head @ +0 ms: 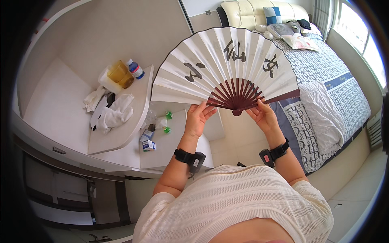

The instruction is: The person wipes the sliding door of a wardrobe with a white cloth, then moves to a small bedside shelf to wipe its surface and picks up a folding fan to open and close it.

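A large white folding fan (218, 60) with dark red ribs and black brush characters is spread wide open in front of me. My left hand (199, 117) pinches the lower left edge of it, near the inner ribs. On the other side, my right hand (263, 114) grips the dark red guard stick at the right. The pivot end of the ribs lies between my two hands, touching neither. Both wrists wear black straps with small box-shaped devices.
At left, a pale curved shelf (117, 133) holds white cloths (114, 114), an amber plastic cup (121, 74) and a blue bottle (135, 69). Small boxes (149, 145) and green-topped bottles (166, 130) stand lower down. A bed (328, 66) with patterned bedding is at right.
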Demonstrator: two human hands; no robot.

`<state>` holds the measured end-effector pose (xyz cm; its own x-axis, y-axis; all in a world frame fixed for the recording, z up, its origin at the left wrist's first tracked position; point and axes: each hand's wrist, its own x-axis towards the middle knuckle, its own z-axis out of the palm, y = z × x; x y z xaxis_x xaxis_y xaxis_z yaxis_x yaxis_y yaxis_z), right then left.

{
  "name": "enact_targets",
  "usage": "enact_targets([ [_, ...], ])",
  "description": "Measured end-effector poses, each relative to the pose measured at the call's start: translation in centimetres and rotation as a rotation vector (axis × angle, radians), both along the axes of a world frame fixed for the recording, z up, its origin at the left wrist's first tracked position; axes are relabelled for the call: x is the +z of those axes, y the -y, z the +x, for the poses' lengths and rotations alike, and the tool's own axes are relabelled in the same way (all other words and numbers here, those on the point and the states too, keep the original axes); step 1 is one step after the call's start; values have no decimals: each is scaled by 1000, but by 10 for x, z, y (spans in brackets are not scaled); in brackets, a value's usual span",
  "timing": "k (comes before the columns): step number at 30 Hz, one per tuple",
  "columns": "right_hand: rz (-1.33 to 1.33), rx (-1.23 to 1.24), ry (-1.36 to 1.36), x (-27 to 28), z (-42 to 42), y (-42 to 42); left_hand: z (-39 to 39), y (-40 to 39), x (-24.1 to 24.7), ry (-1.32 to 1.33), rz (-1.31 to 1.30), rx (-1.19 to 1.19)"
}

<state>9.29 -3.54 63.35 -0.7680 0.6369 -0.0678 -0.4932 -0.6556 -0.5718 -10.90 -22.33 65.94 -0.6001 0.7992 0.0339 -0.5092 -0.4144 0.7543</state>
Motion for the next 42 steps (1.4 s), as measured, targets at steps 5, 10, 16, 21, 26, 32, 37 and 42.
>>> enact_targets([
  [5,27,39,22,5,0,1,-1,-2,-3,-44,-14,30],
  [10,166,161,100,22,0,12,-1,6,0,-157,-96,-34],
  [16,388,293,356,31,-6,30,-4,4,-17,-348,-208,-83],
  [21,624,438,482,30,-13,44,10,3,-6,-419,-209,-67],
  [26,827,551,605,21,-26,65,15,3,-9,-323,-128,-65],
  [32,970,545,636,7,-37,84,29,7,-3,-252,-97,-5],
  [37,1005,540,638,13,-42,91,25,13,-5,-269,-81,43],
  [42,1450,437,674,13,-43,97,28,18,-4,-325,-137,3],
])
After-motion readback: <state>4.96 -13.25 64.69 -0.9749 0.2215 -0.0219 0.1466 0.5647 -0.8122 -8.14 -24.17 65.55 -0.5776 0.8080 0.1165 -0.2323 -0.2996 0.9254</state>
